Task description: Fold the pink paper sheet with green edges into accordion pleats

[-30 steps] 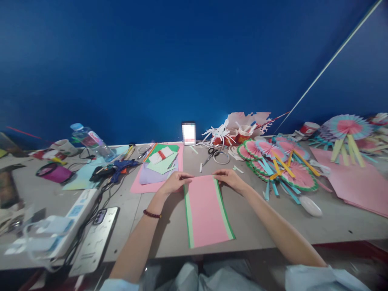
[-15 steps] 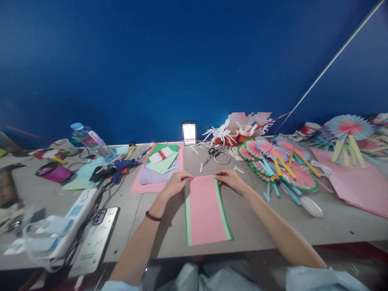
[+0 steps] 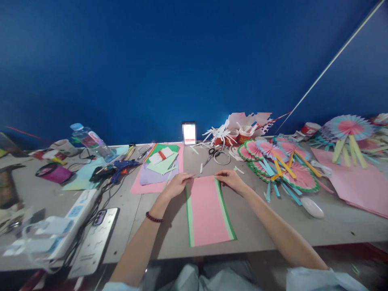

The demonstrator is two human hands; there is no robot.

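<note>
A pink sheet of paper [image 3: 209, 210] with light and dark green strips along both long sides lies in front of me, its far edge between my hands. My left hand [image 3: 178, 184] is closed at the far left corner, fingers pressed together on the paper. Pinched at the far right corner is my right hand [image 3: 230, 180], thumb and fingers on the green border. Just beyond the sheet rest a pair of scissors [image 3: 209, 155] and a roll of tape or wire ring [image 3: 222, 157].
Folded paper fans [image 3: 281, 161] and a white computer mouse [image 3: 312, 207] sit to the right. Coloured paper sheets [image 3: 159, 178], a blue glue gun [image 3: 123, 167], a power strip [image 3: 75, 218], a phone [image 3: 95, 242] and a water bottle [image 3: 92, 139] are on the left. A blue wall rises behind.
The near end of the pink sheet has swung slightly to the right. My left hand has shifted a little, with its fingers laid flatter over the corner; my right hand stays put.
</note>
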